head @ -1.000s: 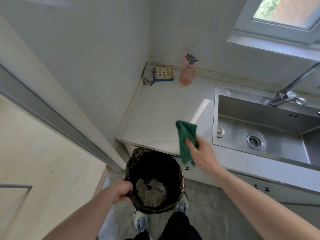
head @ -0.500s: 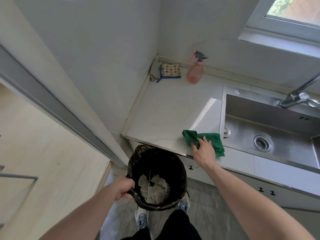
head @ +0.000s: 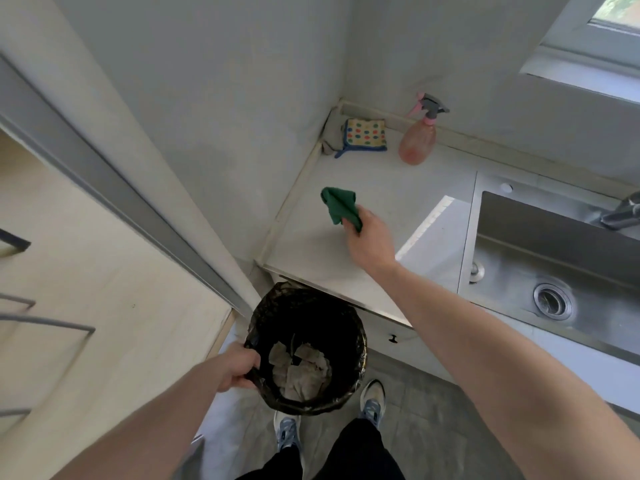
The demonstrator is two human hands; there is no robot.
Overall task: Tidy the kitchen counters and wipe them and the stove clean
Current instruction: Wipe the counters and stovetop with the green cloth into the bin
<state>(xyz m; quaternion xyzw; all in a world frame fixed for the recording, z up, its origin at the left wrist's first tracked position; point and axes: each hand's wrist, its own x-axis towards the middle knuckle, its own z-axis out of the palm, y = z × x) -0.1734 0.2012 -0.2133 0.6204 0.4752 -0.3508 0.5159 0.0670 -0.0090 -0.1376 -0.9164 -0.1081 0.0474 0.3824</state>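
Observation:
My right hand grips a green cloth over the left part of the pale counter, near the wall. The cloth is bunched and trails out to the left of my fingers. My left hand holds the rim of a black-lined trash bin, which sits just below the counter's front edge with crumpled paper inside.
A dotted sponge cloth and a pink spray bottle stand in the back corner. The steel sink with its faucet lies to the right. A sliding door frame runs along the left. My shoes are on the grey floor.
My right hand swept the green cloth from the counter's front edge near the sink to further back and left. The bin stays held in my left hand.

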